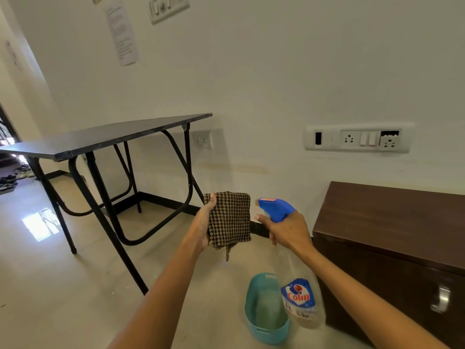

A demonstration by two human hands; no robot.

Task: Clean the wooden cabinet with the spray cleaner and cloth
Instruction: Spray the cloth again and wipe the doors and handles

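My left hand (205, 225) holds up a folded brown checked cloth (230, 219), thumb over its top left corner. My right hand (286, 231) grips the neck of a clear spray bottle (300, 298) with a blue trigger head (275, 207); the nozzle points left at the cloth, a short gap away. The dark wooden cabinet (387, 217) stands low against the wall at the right, with a metal handle (440, 298) on its front.
A teal plastic basket (266, 323) sits on the tiled floor below the bottle. A black folding table (105, 137) stands to the left against the wall. Wall sockets (357, 139) are above the cabinet. Shoes lie at the far left doorway.
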